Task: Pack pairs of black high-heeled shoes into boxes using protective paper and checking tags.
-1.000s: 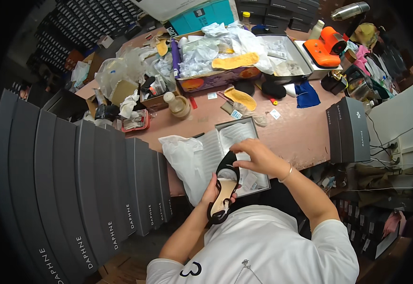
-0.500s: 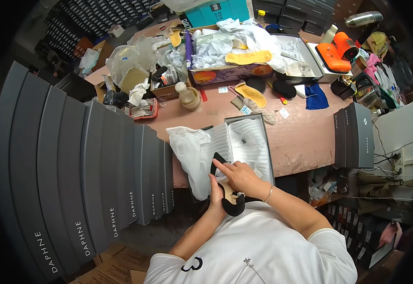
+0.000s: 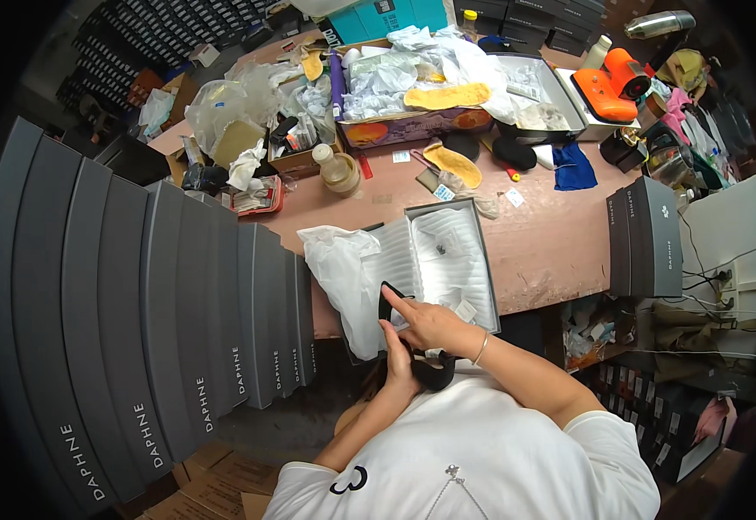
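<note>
My left hand (image 3: 400, 366) is closed around the side of a black shoe (image 3: 435, 374) held just in front of my white shirt. The shoe's rounded toe points toward me and its other end points away. My right hand (image 3: 434, 329) lies over the middle of the shoe, its index finger along the far black part and its other fingers bent into it, so most of the insole is hidden. Just beyond my hands lies an open grey shoe box (image 3: 488, 276) lined with ribbed white padding (image 3: 447, 251). White tissue paper (image 3: 336, 260) spills over its left side.
Tall stacks of grey shoe boxes (image 3: 170, 321) stand on the left, and more boxes (image 3: 642, 243) on the right. Along the back are a carton (image 3: 430, 130) heaped with crumpled paper, a jar (image 3: 341, 176), yellow insoles (image 3: 454, 163), a blue cloth (image 3: 573, 169) and an orange device (image 3: 607, 94).
The shoe has tilted between my hands, so its beige insole, visible before, is now mostly covered. My right hand has shifted slightly down and left over it. The view has moved a little.
</note>
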